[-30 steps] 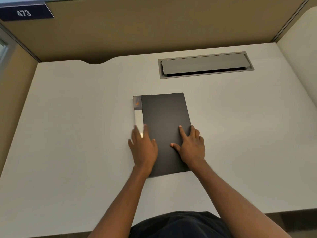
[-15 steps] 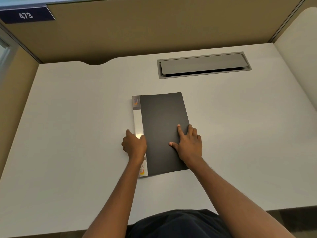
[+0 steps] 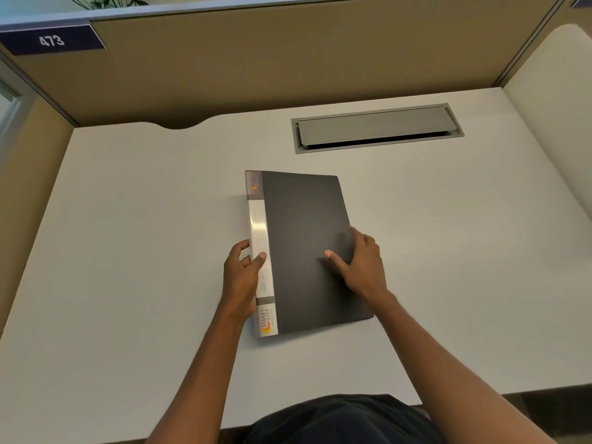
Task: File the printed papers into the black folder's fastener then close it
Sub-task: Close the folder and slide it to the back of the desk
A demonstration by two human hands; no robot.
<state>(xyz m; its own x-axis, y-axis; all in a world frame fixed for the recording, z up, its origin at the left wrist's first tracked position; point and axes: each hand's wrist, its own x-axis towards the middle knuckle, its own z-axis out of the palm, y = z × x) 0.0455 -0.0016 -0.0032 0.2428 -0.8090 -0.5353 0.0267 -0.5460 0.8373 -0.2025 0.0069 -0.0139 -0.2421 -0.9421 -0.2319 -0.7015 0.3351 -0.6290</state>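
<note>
Low in the frame a dark shirt shows at the bottom edge, and two bare arms reach up from it onto the white desk. The left hand is just left of the middle. It is curled around the pale spine of the black folder, with the thumb on top of the spine and the fingers tucked down its outer side, so it has hold of that edge. The right hand lies on the dark cover near its right edge. It is mostly open, fingers spread, thumb pointing left, and it looks a bit blurry, so I cannot tell if the fingertips hook the edge or only press on it. The folder is shut and lies in the middle of the frame. Its long side runs from near the person up and away, tipped a little, with the spine on the left and the edge that opens on the right. I think the right hand is the one to lift the cover, because it is beside the opening edge, while the left hand keeps the spine down. No printed papers can be seen anywhere. Farther up, right of the middle, a grey cable flap sits in the desk. Behind it stands a tan wall, with a number sign in the upper left.
</note>
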